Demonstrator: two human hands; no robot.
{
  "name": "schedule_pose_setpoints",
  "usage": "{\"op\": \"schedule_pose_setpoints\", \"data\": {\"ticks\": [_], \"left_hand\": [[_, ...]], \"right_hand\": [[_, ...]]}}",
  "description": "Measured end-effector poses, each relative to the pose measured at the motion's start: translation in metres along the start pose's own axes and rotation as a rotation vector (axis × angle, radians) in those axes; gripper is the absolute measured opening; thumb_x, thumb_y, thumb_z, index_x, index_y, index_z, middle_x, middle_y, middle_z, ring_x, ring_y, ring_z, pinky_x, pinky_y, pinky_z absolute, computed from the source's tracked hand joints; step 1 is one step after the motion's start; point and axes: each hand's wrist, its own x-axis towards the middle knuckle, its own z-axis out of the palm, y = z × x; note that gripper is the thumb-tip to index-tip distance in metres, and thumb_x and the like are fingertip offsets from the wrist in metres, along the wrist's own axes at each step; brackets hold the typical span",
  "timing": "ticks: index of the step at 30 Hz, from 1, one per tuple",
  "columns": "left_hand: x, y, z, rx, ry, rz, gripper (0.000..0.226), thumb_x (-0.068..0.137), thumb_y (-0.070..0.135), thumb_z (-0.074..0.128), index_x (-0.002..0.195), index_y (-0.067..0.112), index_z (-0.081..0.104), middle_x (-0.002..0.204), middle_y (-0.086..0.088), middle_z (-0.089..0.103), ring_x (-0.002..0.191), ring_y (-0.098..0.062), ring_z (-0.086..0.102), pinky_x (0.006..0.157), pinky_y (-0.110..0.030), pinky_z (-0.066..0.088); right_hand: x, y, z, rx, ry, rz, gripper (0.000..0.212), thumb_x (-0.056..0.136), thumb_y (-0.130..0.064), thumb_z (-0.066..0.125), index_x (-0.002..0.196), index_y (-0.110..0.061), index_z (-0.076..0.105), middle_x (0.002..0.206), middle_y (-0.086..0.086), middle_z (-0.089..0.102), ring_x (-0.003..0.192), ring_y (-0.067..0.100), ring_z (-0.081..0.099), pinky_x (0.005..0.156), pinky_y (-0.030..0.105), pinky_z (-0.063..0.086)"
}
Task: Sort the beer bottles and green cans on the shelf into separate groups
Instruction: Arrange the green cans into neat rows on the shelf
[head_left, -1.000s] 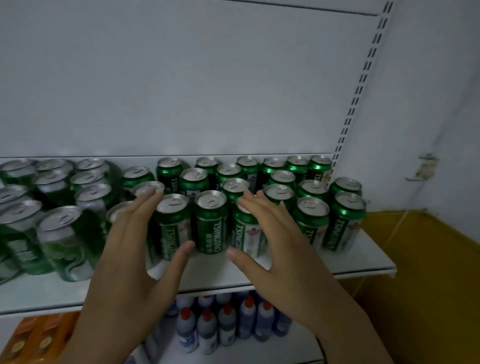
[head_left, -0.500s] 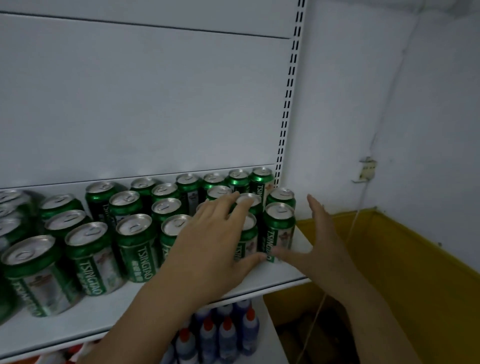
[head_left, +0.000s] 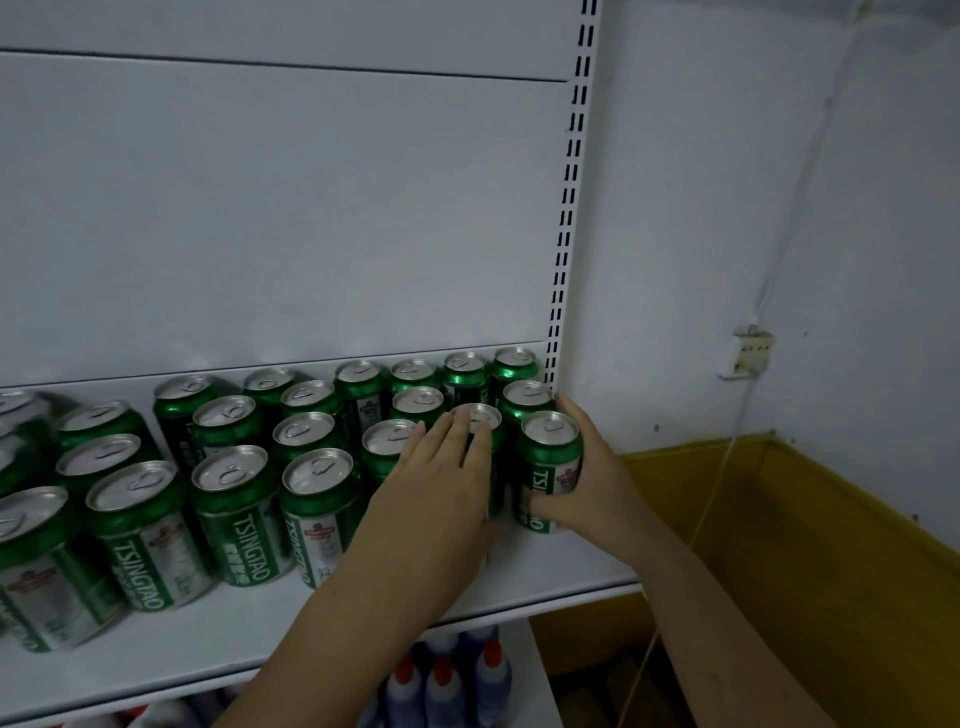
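The green cans (head_left: 236, 519) stand packed on the shelf (head_left: 218, 634); no beer bottles show. At the block's 3 o'clock corner the right hand (head_left: 592, 483) wraps the end can (head_left: 550, 457). The left hand (head_left: 441, 493) lies flat-fingered over its 9 o'clock neighbour (head_left: 485, 411). Best to press both inward evenly, keeping them upright. Their labels read TSINGTAO.

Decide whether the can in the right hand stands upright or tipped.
Upright: the can has its lid up and base on the shelf; the right hand wraps round it.
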Motion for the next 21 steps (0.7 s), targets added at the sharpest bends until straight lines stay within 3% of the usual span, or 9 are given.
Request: {"op": "schedule_pose_setpoints", "data": {"ticks": [3,8,12,14,16,18,21], "left_hand": [[0.002,0.002,0.001,-0.033,-0.03,-0.021,0.089,0.105,0.043,0.047,0.16,0.011,-0.015,0.169,-0.008,-0.019,0.156,-0.021,-0.016,0.125,-0.036,-0.013],[0.001,0.004,0.0,-0.084,-0.028,-0.048,0.088,0.105,0.043,0.046,0.16,0.011,-0.016,0.169,-0.008,-0.019,0.156,-0.022,-0.017,0.125,-0.037,-0.012],[0.002,0.004,0.001,-0.084,-0.023,-0.055,0.092,0.103,0.044,0.05,0.16,0.009,-0.013,0.169,-0.012,-0.015,0.157,-0.026,-0.011,0.122,-0.036,-0.012],[0.004,0.003,0.004,-0.021,0.008,-0.028,0.105,0.086,0.047,0.075,0.159,-0.002,0.018,0.166,-0.025,0.016,0.154,-0.036,0.021,0.121,-0.042,0.009],[0.006,-0.001,0.011,-0.006,0.04,-0.051,0.109,0.047,0.047,0.097,0.136,-0.004,0.06,0.14,-0.027,0.058,0.127,-0.038,0.06,0.107,-0.045,0.039],[0.009,-0.003,0.022,-0.001,0.038,-0.059,0.106,0.032,0.04,0.1,0.123,-0.004,0.07,0.127,-0.026,0.067,0.114,-0.038,0.069,0.097,-0.048,0.049],[0.017,-0.002,0.032,-0.07,0.037,-0.044,0.097,0.031,0.029,0.101,0.116,-0.008,0.072,0.121,-0.031,0.068,0.111,-0.044,0.069,0.094,-0.056,0.052]], "right_hand": [[0.013,0.004,-0.003,-0.003,0.008,-0.01,0.098,0.069,0.014,0.083,0.138,-0.042,0.044,0.124,-0.017,0.069,0.117,0.006,0.066,0.087,0.023,0.057],[0.031,0.013,-0.001,0.041,-0.005,-0.003,0.094,0.068,0.015,0.083,0.143,-0.03,0.046,0.13,-0.005,0.068,0.12,0.013,0.066,0.092,0.032,0.058],[0.039,0.02,0.005,0.053,0.025,-0.008,0.095,0.067,0.018,0.082,0.144,-0.025,0.046,0.13,-0.004,0.068,0.12,0.014,0.066,0.09,0.03,0.058],[0.041,0.021,0.007,0.055,0.03,-0.007,0.096,0.067,0.02,0.081,0.145,-0.022,0.044,0.131,-0.002,0.067,0.121,0.016,0.065,0.091,0.031,0.058],[0.041,0.024,0.008,0.036,0.059,-0.008,0.096,0.067,0.021,0.082,0.144,-0.02,0.043,0.131,-0.004,0.067,0.122,0.014,0.065,0.091,0.028,0.057],[0.039,0.028,0.011,-0.004,0.097,0.01,0.09,0.067,0.017,0.085,0.138,-0.024,0.048,0.126,-0.012,0.069,0.12,0.008,0.064,0.091,0.022,0.056],[0.038,0.035,0.016,-0.08,0.158,0.037,0.083,0.066,-0.002,0.093,0.131,-0.033,0.052,0.123,-0.018,0.068,0.12,0.001,0.062,0.098,0.02,0.053]]}}
